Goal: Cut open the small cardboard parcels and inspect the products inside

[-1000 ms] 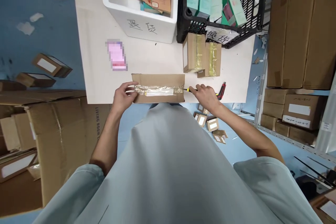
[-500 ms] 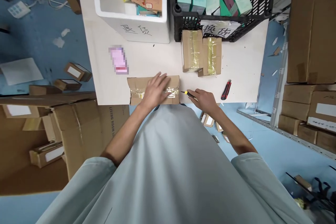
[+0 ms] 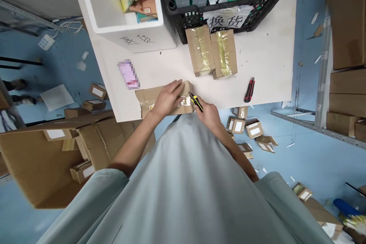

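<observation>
A long cardboard box [image 3: 149, 96] with clear tape along it lies at the near edge of the white table [image 3: 265, 61]. My left hand [image 3: 168, 99] rests flat on its top, fingers stretched out and pressing near the right half. In my right hand [image 3: 208, 113] is a yellow and black utility knife [image 3: 196, 103], gripped with the fingers wrapped round it. The knife's tip is at the right end of the box, close to the tape; whether it touches cannot be made out. A second utility knife [image 3: 249, 90], red and black, lies on the table to the right.
Two taped boxes [image 3: 200, 50] stand against a black crate [image 3: 183, 19] of green packages. Left of it is a white foam bin [image 3: 137, 40] holding small packs. A blurred pink item [image 3: 128, 74] lies on the table. An open carton [image 3: 94, 141] stands at the left; boxes litter the floor.
My right hand has brought the yellow knife leftward to the box's right end, and the knife now points up and left. My left hand stays on the box. The view has turned slightly.
</observation>
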The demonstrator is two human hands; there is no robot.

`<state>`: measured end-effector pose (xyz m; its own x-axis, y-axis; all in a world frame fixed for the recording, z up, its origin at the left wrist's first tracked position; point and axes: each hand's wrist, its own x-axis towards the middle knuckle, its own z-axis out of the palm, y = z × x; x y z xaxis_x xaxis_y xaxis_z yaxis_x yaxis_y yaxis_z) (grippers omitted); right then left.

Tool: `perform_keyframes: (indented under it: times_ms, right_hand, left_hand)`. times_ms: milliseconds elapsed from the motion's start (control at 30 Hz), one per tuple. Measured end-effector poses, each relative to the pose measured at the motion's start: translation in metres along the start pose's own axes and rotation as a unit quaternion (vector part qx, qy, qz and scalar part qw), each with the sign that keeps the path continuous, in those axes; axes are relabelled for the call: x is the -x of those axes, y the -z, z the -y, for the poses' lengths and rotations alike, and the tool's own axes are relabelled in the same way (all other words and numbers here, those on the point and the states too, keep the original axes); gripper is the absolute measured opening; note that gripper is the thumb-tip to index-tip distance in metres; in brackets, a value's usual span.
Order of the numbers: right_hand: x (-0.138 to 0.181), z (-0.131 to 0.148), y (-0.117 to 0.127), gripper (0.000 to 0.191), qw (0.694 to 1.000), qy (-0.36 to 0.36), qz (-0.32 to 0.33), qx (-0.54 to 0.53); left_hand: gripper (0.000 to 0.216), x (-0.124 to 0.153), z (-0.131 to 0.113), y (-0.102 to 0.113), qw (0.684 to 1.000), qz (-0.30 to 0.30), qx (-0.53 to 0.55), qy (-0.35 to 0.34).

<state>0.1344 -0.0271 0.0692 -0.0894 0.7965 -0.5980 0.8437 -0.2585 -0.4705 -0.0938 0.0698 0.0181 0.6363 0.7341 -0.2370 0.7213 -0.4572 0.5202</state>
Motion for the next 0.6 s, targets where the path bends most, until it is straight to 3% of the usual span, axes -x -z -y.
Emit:
perform_keyframes:
  times_ms: [333, 600]
  right_hand:
    - [0.021, 0.07, 0.022, 0.077, 0.992, -0.061, 0.067, 0.09]
    - [0.046, 0.08, 0.012, 0.067, 0.986, -0.093, 0.093, 0.103]
  left_hand:
    - [0.062, 0.001, 0.001, -0.011, 1.0, -0.006, -0.022, -0.018]
    - [0.062, -0.001, 0.001, -0.017, 0.999, -0.017, -0.013, -0.027]
